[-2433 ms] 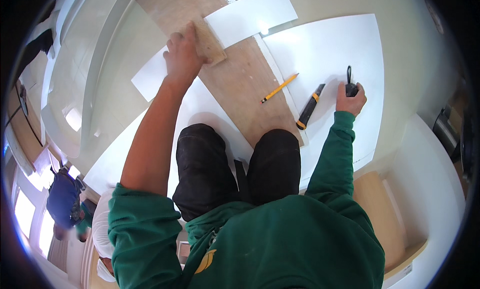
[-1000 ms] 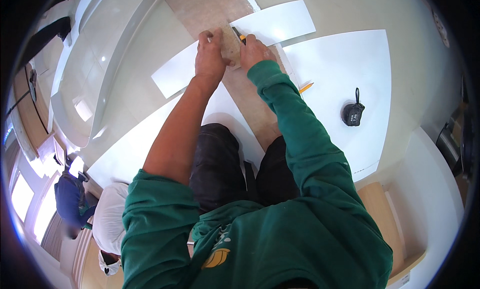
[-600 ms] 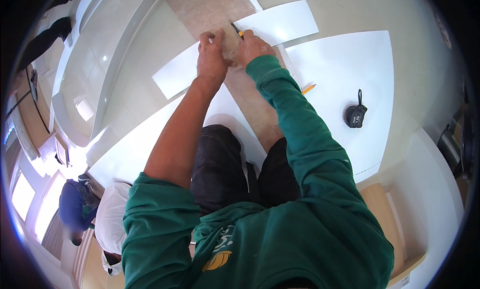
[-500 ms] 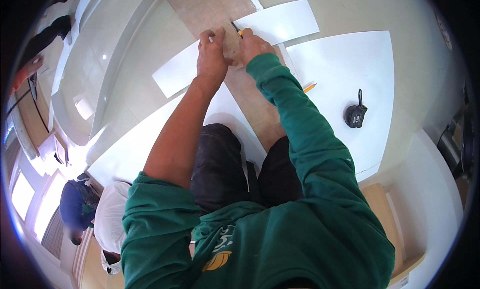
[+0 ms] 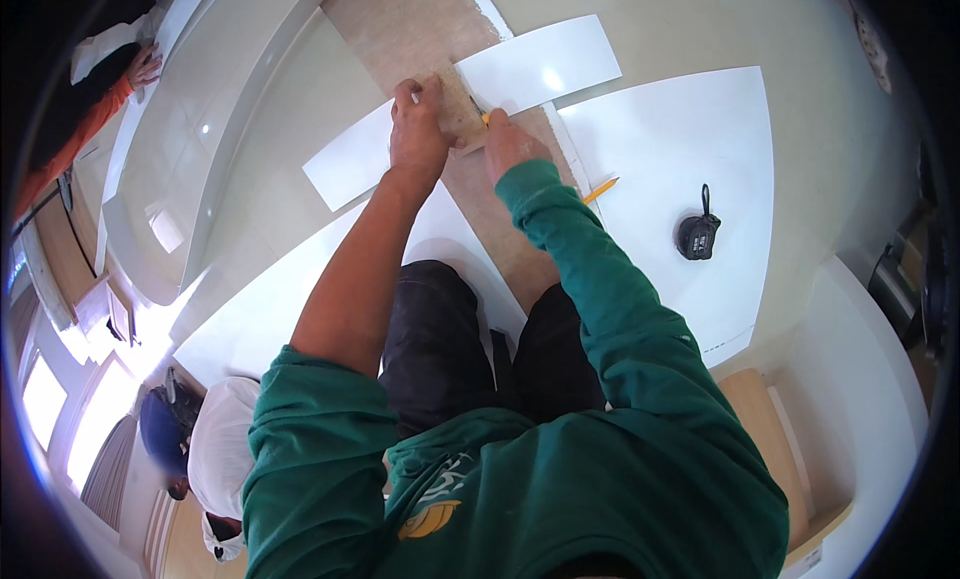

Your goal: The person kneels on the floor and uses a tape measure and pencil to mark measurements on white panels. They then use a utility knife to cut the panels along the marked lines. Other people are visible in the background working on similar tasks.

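My left hand presses on a small brown board piece, with the thumb at its near edge and the fingers bent over its far side. Under it lies a white strip, sticking out on both sides. In my right hand is a yellow-and-black utility knife, its dark tip against the right edge of the brown piece. Whether the blade touches the strip is too small to tell. A long brown board runs beneath it all, between my knees.
A yellow pencil and a black tape measure lie on a large white sheet at right. Another white sheet is at left. A curved white ledge stands beyond. Other people are at far left, one in an orange sleeve.
My right hand and the knife have slid a little toward me along the brown piece's edge. My left hand stays on the piece. The view has shifted slightly. A person's orange-sleeved arm has moved upward.
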The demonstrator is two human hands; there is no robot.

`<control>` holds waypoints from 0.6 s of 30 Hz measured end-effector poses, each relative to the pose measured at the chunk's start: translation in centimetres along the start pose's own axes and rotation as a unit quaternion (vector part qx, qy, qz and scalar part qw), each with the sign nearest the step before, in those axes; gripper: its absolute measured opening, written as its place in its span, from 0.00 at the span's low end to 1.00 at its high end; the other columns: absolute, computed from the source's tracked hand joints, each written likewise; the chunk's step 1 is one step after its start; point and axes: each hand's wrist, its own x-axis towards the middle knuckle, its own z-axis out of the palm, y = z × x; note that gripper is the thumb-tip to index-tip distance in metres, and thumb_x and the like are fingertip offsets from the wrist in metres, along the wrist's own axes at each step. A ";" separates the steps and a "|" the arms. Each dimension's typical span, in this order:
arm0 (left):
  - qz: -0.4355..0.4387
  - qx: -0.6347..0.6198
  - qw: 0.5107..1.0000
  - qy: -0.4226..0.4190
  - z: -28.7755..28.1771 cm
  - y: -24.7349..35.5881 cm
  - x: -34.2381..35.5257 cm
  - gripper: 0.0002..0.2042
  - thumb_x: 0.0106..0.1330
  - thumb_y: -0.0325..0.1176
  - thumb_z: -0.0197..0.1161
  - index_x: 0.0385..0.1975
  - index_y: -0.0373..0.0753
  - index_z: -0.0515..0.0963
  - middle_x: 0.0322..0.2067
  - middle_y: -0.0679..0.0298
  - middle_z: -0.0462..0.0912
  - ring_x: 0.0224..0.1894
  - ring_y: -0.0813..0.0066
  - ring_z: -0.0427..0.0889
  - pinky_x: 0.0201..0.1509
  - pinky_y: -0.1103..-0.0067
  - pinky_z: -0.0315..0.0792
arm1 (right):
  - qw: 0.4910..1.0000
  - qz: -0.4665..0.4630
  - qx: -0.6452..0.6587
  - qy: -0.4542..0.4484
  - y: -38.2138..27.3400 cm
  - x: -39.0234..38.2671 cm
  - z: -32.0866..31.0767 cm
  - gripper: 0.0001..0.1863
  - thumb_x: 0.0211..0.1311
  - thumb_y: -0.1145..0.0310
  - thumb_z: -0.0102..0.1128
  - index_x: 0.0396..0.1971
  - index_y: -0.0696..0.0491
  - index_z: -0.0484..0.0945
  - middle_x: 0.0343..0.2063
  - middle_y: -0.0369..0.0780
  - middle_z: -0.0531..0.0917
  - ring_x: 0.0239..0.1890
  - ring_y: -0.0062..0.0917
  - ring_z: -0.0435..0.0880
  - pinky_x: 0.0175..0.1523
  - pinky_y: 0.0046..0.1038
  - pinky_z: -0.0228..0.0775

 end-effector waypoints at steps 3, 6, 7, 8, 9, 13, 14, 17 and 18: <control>0.009 0.003 1.000 0.009 0.2 -0.1 0.0 0.49 0.36 0.24 0.82 0.67 0.41 0.67 0.62 0.51 0.65 0.59 0.48 0.75 0.62 0.65 0.75 | 1.000 -0.008 0.001 0.023 1.0 -2.3 0.6 0.10 0.73 0.63 0.48 0.42 0.54 0.67 0.35 0.52 0.84 0.39 0.52 0.85 0.43 0.50 0.76; 0.010 -0.007 1.000 0.012 0.2 -0.2 0.0 0.49 0.36 0.24 0.82 0.67 0.41 0.68 0.62 0.50 0.65 0.59 0.49 0.75 0.62 0.66 0.75 | 1.000 -0.005 -0.009 0.019 1.9 -3.9 1.2 0.07 0.70 0.69 0.51 0.42 0.55 0.68 0.35 0.53 0.84 0.39 0.49 0.86 0.41 0.46 0.79; 0.010 -0.008 1.000 0.013 0.2 -0.2 0.0 0.49 0.36 0.24 0.82 0.67 0.41 0.68 0.62 0.50 0.65 0.59 0.49 0.75 0.62 0.66 0.75 | 1.000 -0.005 -0.008 0.018 2.0 -4.2 1.4 0.07 0.70 0.68 0.51 0.41 0.55 0.68 0.35 0.53 0.84 0.39 0.49 0.86 0.41 0.46 0.79; 0.012 -0.007 1.000 0.014 0.2 -0.2 -0.1 0.49 0.35 0.24 0.82 0.67 0.41 0.68 0.62 0.50 0.65 0.59 0.49 0.75 0.62 0.66 0.75 | 1.000 -0.007 -0.011 0.024 2.1 -4.5 1.4 0.08 0.71 0.66 0.50 0.41 0.55 0.68 0.35 0.53 0.84 0.38 0.49 0.86 0.41 0.46 0.79; 0.009 -0.004 1.000 0.012 0.2 -0.2 -0.1 0.49 0.35 0.24 0.82 0.67 0.41 0.68 0.61 0.50 0.65 0.59 0.49 0.75 0.62 0.66 0.75 | 1.000 0.000 -0.003 0.017 2.1 -4.6 1.3 0.09 0.72 0.66 0.50 0.41 0.55 0.68 0.35 0.53 0.84 0.38 0.49 0.86 0.41 0.46 0.79; -0.001 -0.014 1.000 0.004 0.4 -0.1 -0.1 0.49 0.35 0.23 0.82 0.66 0.41 0.68 0.61 0.50 0.65 0.59 0.48 0.75 0.62 0.66 0.75 | 0.999 0.030 0.036 -0.003 1.7 -5.1 -0.2 0.12 0.74 0.60 0.48 0.41 0.55 0.67 0.33 0.52 0.84 0.37 0.53 0.84 0.41 0.51 0.74; -0.003 -0.016 1.000 0.007 0.3 -0.2 0.1 0.49 0.35 0.23 0.81 0.66 0.41 0.68 0.61 0.50 0.65 0.59 0.48 0.75 0.62 0.65 0.75 | 0.998 0.033 0.056 -0.006 1.4 -4.8 -0.8 0.13 0.74 0.59 0.47 0.41 0.54 0.67 0.31 0.52 0.84 0.36 0.54 0.84 0.40 0.53 0.72; 0.010 -0.015 1.000 0.015 0.2 -0.3 0.0 0.48 0.36 0.22 0.81 0.66 0.40 0.68 0.62 0.50 0.65 0.59 0.48 0.75 0.62 0.65 0.75 | 0.992 0.009 0.104 0.064 0.1 -3.5 -2.6 0.14 0.73 0.59 0.49 0.42 0.57 0.69 0.36 0.54 0.84 0.41 0.53 0.84 0.46 0.51 0.74; 0.013 -0.024 0.999 0.017 0.3 -0.2 -0.3 0.48 0.36 0.22 0.81 0.66 0.40 0.68 0.62 0.50 0.65 0.59 0.48 0.74 0.62 0.66 0.75 | 0.993 0.010 0.101 0.064 -0.3 -3.0 -2.9 0.14 0.73 0.60 0.49 0.42 0.57 0.69 0.36 0.54 0.84 0.42 0.53 0.84 0.47 0.51 0.74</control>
